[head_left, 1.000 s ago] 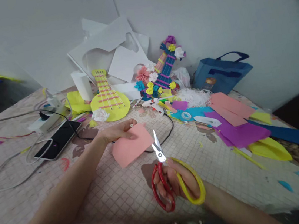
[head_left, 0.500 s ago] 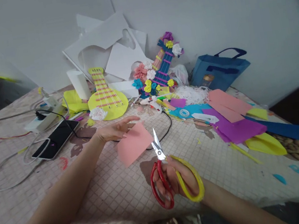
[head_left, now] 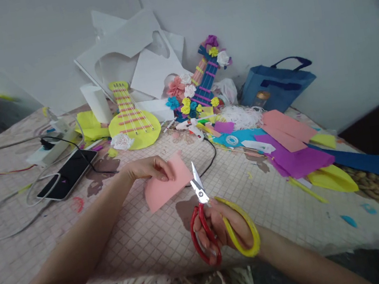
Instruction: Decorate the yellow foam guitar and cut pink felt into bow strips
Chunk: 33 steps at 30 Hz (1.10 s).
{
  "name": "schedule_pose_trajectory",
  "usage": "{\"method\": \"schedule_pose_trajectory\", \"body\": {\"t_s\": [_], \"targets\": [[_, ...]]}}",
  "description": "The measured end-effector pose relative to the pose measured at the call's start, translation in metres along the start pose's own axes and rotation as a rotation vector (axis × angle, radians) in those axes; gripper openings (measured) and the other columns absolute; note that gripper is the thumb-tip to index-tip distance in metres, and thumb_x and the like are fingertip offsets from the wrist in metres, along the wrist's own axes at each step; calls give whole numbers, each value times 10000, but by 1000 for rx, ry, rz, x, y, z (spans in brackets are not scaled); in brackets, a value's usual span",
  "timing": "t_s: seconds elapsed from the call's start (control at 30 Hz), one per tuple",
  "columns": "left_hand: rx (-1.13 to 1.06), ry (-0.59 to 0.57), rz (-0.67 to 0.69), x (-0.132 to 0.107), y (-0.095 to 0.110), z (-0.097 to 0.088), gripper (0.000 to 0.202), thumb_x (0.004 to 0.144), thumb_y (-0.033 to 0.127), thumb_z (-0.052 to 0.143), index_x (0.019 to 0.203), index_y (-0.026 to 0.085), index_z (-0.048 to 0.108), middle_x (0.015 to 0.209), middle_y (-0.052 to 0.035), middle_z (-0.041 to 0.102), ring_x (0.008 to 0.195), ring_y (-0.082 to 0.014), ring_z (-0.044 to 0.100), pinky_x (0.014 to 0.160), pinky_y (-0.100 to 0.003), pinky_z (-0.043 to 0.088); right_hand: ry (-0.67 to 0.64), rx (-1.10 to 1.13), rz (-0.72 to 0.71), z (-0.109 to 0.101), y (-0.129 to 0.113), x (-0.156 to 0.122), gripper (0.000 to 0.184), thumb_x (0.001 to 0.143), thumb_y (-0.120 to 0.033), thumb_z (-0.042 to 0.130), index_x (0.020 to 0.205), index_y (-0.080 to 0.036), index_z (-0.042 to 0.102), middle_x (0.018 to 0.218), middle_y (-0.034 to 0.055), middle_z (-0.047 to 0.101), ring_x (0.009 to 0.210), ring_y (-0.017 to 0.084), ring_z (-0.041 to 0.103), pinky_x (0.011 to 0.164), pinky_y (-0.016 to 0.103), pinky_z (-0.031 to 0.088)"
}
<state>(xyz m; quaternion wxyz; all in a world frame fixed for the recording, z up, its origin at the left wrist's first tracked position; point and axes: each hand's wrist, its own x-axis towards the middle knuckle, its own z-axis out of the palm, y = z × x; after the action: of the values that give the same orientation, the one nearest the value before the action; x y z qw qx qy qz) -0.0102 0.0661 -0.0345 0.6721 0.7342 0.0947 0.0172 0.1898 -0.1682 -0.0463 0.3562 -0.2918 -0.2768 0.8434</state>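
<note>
Where the view is nearest, right hand [head_left: 224, 229]: clenched through both scissor loops, fingers in the red one, yellow one round the back of the hand.
Scissors [head_left: 200, 192]: upright-ish, blades closed, tip pointing away from the person, just beside the right edge of the pink paper; contact not clear.
Left hand [head_left: 147, 168]: fingers bent down onto the pink sheet's upper left part, thumb hidden; pinching or only pressing, cannot tell.
Pink paper [head_left: 168, 188]: mid-table on the checked tablecloth [head_left: 137, 244], between both hands, rough torn outline.
Black cable [head_left: 211, 155]: curves behind the pink sheet toward the glue gun [head_left: 190, 126].
Phone [head_left: 68, 174]: left of the left hand, dark screen, cable plugged in.
Power strip [head_left: 50, 153]: just behind the phone.
Purple paper [head_left: 299, 161]: right side, overlapping salmon, yellow and blue sheets.
Yellow paper guitar [head_left: 133, 124]: lying flat, far centre-left.
Blue paper guitar [head_left: 205, 80]: leaning on the wall, paper flowers at its base.
Blue bag [head_left: 273, 84]: far right, against the wall.
White foam board cutouts [head_left: 133, 50]: stacked against the wall, furthest back.
</note>
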Motion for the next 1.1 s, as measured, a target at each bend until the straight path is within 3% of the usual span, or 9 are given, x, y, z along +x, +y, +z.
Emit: {"method": "schedule_pose_trajectory", "body": {"t_s": [0.47,0.67,0.83,1.1], "targets": [[3,15,3,-5,5,-1,196,667,258,775,847,183,755,847,-54,730,758,-121,639,713,-175,478,20,17,-41,7,0,-3,614,837,-693,317,862,-124,545,580,16,560,412,114,513,425,296,505],[9,17,26,-5,5,-1,173,670,239,769,839,202,757,836,-46,729,741,-116,633,693,-174,479,-34,58,-85,14,0,-3,624,855,-683,268,839,-123,543,517,4,514,442,137,533,418,266,474],[13,19,36,-6,6,-1,167,672,238,767,835,200,757,819,-42,727,731,-117,627,685,-173,472,-71,100,-71,17,-1,-2,619,859,-678,258,902,-125,533,537,3,519,444,133,504,415,260,457],[-29,34,20,-7,6,-1,180,670,222,769,849,203,754,863,-46,732,770,-120,630,729,-193,467,-143,196,-23,13,1,-2,615,887,-640,169,857,-140,527,531,5,501,471,144,488,437,273,469]]}}
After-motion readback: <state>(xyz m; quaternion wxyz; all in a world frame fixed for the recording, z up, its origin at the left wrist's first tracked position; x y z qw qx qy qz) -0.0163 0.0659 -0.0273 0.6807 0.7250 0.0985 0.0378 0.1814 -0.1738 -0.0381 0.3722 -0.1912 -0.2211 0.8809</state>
